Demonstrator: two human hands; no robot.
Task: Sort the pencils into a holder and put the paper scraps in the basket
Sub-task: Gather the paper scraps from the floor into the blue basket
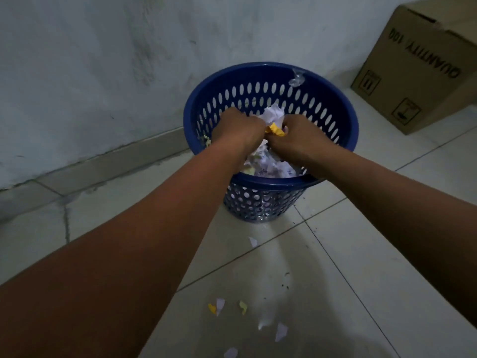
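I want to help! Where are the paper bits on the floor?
In the head view, the loose paper scraps lie on the floor tiles, low centre, on the person's side of the blue basket.

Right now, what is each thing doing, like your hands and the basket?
Basket, upright, partly full.
Paper wad, crumpled, held over the basket.
Left hand, gripping the paper wad.
Right hand, gripping the paper wad too.
Floor scraps, scattered, not yet picked up.
Cardboard box, standing on the floor.

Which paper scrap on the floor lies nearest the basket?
The lone small white paper scrap just in front of the blue perforated plastic basket; the other scraps cluster together, farther from it.
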